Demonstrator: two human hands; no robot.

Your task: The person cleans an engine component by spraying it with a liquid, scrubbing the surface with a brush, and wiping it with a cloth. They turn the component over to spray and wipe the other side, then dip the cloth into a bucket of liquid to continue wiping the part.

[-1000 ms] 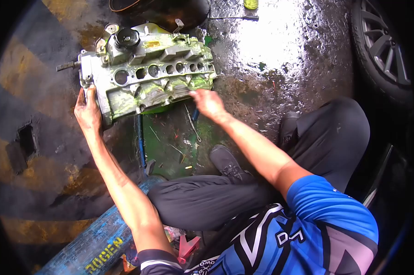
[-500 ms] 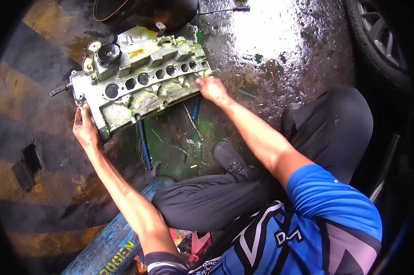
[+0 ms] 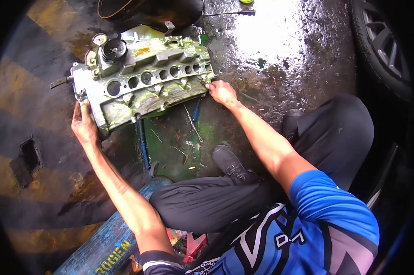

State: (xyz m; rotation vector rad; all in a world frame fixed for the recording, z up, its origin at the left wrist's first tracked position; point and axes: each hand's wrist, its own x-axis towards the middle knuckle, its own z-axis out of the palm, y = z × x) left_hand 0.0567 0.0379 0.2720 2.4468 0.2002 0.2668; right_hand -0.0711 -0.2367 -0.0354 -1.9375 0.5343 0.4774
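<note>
A metal engine cylinder head (image 3: pixel 152 103), smeared with yellow-green residue, lies tilted in front of me, its row of round ports facing up. My left hand (image 3: pixel 85 126) grips its lower left corner, thumb on top and fingers along the side. At the right end, my right hand (image 3: pixel 223 93) is closed with its fingertips against the edge. A small dark tip shows by those fingertips, but what it belongs to is hidden. A black round cap (image 3: pixel 114 49) sits on the head's upper left.
Blue-handled tools (image 3: pixel 143 144) and a thin metal rod (image 3: pixel 193 123) lie under and near the head. A blue cylinder (image 3: pixel 110 238) is at lower left, a black drum (image 3: pixel 156 13) at the back, and a car wheel (image 3: pixel 383 46) at right. The floor looks wet.
My right hand has shifted right and slightly down, from over the head's right end to its edge. My left hand keeps its grip. The view has moved slightly.
</note>
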